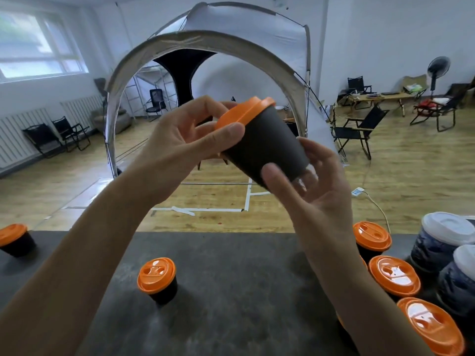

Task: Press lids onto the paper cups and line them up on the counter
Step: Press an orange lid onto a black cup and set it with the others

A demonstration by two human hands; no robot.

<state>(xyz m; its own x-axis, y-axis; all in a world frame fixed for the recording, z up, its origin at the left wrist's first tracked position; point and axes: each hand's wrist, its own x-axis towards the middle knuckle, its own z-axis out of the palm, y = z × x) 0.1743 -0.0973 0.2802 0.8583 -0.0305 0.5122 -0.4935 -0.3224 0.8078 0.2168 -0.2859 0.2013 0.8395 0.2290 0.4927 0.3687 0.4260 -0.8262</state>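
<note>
Counter (244, 278) dark, tent (231, 21) behind.

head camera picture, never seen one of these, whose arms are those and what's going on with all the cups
There is no machine here. A person wears one wide-angle camera on the head, so you look forward and down along their own bare arms. The left hand grips the orange lid of a tilted dark cup. The right hand holds that cup near its base, above a dark counter. More orange-lidded dark cups stand on the counter: a far-left cup, a middle cup and a right-hand group. Beside that group are blue cups with white lids. Behind is a room with a tent and folding chairs.
</note>
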